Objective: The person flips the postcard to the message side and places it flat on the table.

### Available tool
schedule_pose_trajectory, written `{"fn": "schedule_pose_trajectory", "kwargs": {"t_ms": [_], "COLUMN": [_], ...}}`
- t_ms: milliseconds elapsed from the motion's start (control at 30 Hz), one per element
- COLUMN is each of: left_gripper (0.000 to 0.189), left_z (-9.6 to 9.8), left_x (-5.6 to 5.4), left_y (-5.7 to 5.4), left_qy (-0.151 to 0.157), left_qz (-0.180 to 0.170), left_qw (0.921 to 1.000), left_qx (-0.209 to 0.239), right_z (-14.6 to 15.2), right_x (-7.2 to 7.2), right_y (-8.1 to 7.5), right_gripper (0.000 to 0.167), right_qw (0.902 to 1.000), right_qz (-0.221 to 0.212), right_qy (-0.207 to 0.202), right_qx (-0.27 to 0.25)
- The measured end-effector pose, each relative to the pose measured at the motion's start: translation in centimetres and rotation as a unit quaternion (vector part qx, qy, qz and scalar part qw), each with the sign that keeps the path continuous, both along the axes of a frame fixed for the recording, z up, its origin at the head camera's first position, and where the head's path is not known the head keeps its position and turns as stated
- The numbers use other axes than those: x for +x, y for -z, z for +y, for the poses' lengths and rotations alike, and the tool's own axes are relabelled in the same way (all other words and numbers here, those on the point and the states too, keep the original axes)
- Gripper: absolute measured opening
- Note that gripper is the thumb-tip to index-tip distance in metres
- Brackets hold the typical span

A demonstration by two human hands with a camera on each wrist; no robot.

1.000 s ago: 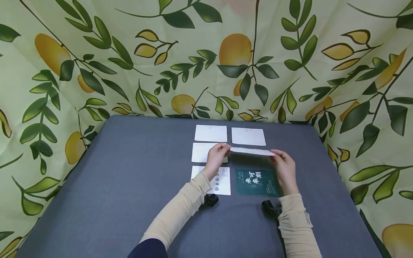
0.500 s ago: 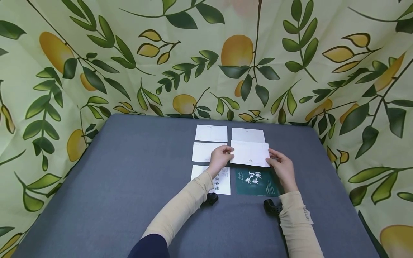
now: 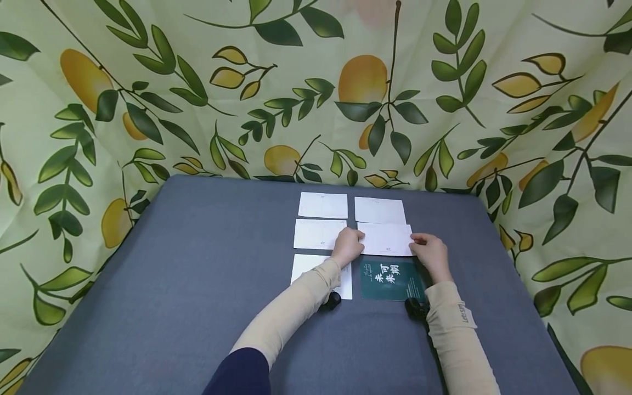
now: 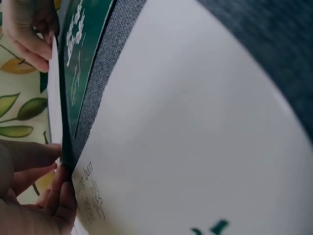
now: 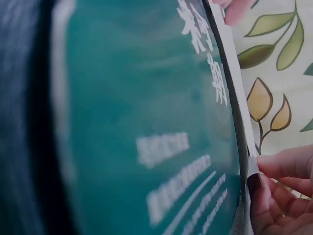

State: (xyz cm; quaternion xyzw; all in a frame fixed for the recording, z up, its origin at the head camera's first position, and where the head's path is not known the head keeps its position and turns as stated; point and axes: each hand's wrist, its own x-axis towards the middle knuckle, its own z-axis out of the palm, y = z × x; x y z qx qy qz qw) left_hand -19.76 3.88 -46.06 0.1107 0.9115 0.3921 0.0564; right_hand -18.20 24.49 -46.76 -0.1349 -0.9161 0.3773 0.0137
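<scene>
My left hand (image 3: pixel 348 246) pinches the left end of a white postcard (image 3: pixel 386 240) with small print along its lower edge. At its right end, my right hand (image 3: pixel 431 257) pinches the same postcard between thumb and fingers. The postcard lies low at the right of the middle row, close to the table. Just in front of it is a dark green postcard (image 3: pixel 392 278) with white characters, filling much of the right wrist view. A white postcard with writing (image 4: pixel 195 117) lies beneath my left wrist, partly covered by it in the head view.
Two white postcards, one at the back left (image 3: pixel 322 206) and one at the back right (image 3: pixel 379 210), form the far row. Another white postcard (image 3: pixel 316 234) lies left of the held one. A grey cloth covers the table (image 3: pixel 197 274); a leaf-patterned curtain (image 3: pixel 306 82) hangs behind.
The held postcard was seen nearly edge-on, then its white face turned into view over the back right card. Now it is lower and a little nearer, both hands moving with it.
</scene>
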Motion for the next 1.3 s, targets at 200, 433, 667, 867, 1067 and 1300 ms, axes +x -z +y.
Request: {"fn": "schedule_pose_trajectory", "kwargs": {"t_ms": [200,433,667,867,1067,1300], "left_gripper": [0.030,0.015,0.012,0.012,0.033,0.033], "left_z": [0.6,1.2,1.3,0.6,-0.7,-3.2], "left_x": [-0.1,-0.2,-0.1,-0.2,0.1,1.4], "left_y": [0.0,-0.2,0.1,0.2,-0.7,-2.2], "left_qy": [0.007,0.022,0.026,0.038,0.053,0.017], "left_qz": [0.012,0.073,0.099,0.099,0.070,0.097], "left_qw": [0.9992,0.9885,0.9774,0.9784,0.9860,0.9899], "left_qx": [-0.038,-0.130,-0.185,-0.178,-0.142,-0.102], "right_z": [-0.2,-1.0,-1.4,-1.1,-1.3,-2.5], "right_x": [0.0,0.0,0.0,0.0,0.5,2.0], "right_y": [0.4,0.3,-0.2,-0.5,-1.0,-1.8], "right_gripper": [0.035,0.032,0.029,0.039,0.044,0.042], "right_qw": [0.9996,0.9973,0.9912,0.9892,0.9897,0.9928], "right_qz": [-0.017,-0.007,-0.007,-0.039,-0.032,-0.003], "right_qy": [-0.008,-0.022,-0.052,-0.080,-0.076,-0.076], "right_qx": [0.021,0.070,0.121,0.117,0.118,0.093]}}
